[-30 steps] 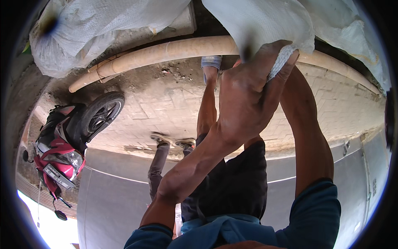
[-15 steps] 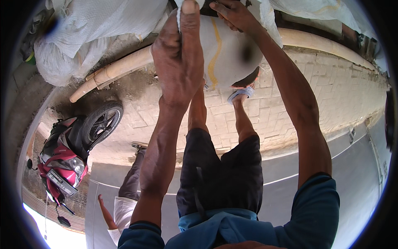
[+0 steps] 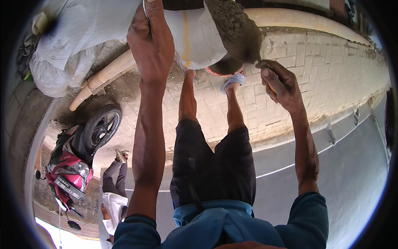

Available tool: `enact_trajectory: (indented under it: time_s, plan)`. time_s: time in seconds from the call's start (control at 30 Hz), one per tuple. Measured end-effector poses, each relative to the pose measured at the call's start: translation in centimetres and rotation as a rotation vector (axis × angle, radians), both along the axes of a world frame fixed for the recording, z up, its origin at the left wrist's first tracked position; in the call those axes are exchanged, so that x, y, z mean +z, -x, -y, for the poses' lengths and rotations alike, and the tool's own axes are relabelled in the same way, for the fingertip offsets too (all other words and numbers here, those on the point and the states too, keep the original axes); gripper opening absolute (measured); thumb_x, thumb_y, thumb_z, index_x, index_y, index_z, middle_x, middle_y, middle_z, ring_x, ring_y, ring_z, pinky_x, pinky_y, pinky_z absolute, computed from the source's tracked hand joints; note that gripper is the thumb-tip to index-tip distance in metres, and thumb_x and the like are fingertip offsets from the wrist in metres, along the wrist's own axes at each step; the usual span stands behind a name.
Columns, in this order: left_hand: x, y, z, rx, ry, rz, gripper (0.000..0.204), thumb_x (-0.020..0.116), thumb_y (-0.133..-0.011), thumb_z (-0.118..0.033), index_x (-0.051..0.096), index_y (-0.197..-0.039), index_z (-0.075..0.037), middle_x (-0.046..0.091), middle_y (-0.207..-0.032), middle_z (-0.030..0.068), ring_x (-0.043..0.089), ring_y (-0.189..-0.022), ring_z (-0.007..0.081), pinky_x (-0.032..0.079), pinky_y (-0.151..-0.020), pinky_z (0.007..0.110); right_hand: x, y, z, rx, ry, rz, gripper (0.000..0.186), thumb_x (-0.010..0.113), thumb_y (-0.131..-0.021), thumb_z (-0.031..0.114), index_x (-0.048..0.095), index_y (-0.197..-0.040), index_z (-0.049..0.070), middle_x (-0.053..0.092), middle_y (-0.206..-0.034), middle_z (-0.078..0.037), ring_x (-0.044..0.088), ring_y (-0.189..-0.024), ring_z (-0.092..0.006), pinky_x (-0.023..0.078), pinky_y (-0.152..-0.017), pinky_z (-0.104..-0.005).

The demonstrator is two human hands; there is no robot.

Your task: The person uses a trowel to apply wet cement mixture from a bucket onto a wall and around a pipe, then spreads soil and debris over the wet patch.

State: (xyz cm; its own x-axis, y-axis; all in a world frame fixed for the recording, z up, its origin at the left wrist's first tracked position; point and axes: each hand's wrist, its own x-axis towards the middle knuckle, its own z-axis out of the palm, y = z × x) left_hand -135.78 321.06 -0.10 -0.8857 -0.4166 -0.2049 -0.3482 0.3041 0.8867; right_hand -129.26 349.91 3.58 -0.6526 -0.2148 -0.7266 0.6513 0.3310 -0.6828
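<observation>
My left hand (image 3: 150, 47) is closed on the white edge of a woven sack (image 3: 199, 35) with a yellow stripe, at the top middle. Dark, grainy material (image 3: 230, 27) lies at the sack's right side, above a red-rimmed container (image 3: 219, 74) of dark contents beside my sandalled foot (image 3: 232, 83). My right hand (image 3: 277, 83) has curled fingers at the lower end of that dark material; what they hold is too unclear to name. A dark blur hides part of that spot.
White sacks (image 3: 74, 33) are heaped upper left. Bamboo poles (image 3: 298, 20) lie along the paving (image 3: 319, 70). A red-and-black motorbike (image 3: 70, 166) stands at left. Another person (image 3: 114, 199) in a white top is behind me, near a grey wall (image 3: 323, 166).
My left hand has moved leftward with the sack. My right hand has come down and right from the sack's top, and the dark grainy material has come into view. The other person has shifted left.
</observation>
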Motion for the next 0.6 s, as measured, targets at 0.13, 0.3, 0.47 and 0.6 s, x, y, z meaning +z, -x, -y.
enact_trajectory:
  time_s: [0.13,0.3,0.47,0.6]
  plan:
    - [0.3,1.1,-1.1,0.024,-0.064,0.107,0.057,0.044,-0.107,-0.052,0.065,-0.105,0.001,0.054,-0.082,0.0042,0.045,-0.080,0.0126,0.040,-0.071,0.033,4.1,-6.7,-3.6,-0.195,-0.155,0.247,0.046,0.062,-0.102,0.039,0.063,-0.122,-0.002,0.052,-0.075,-0.001,0.041,-0.048,-0.0026,0.029,-0.039,-0.0222]
    - [0.6,1.2,-2.0,0.039,0.058,-0.052,0.057,0.044,-0.107,-0.051,0.058,-0.088,0.001,0.044,-0.074,0.0002,0.037,-0.072,0.0120,0.034,-0.064,0.032,1.1,-11.8,-4.7,-0.304,-0.265,0.489,0.045,0.056,-0.100,0.036,0.062,-0.124,-0.002,0.054,-0.076,-0.002,0.045,-0.048,-0.0060,0.033,-0.038,-0.0239]
    - [-2.6,-0.3,-0.3,-0.057,0.116,0.022,0.066,0.043,-0.105,-0.061,0.047,-0.072,-0.003,0.031,-0.064,-0.0017,0.029,-0.063,0.0110,0.028,-0.057,0.032,-17.3,-13.5,-5.4,-0.269,-0.177,0.587,0.023,0.056,-0.095,0.025,0.057,-0.091,0.003,0.053,-0.076,-0.005,0.050,-0.051,-0.0113,0.039,-0.043,-0.0285]
    - [1.6,0.1,-1.2,-0.068,0.216,0.191,0.070,0.042,-0.104,-0.063,0.043,-0.070,-0.002,0.027,-0.062,-0.0005,0.027,-0.062,0.0127,0.028,-0.056,0.034,-20.1,-14.1,-5.8,-0.285,-0.352,0.595,0.022,0.052,-0.093,0.019,0.054,-0.080,0.001,0.050,-0.066,-0.005,0.047,-0.044,-0.0132,0.037,-0.040,-0.0317]
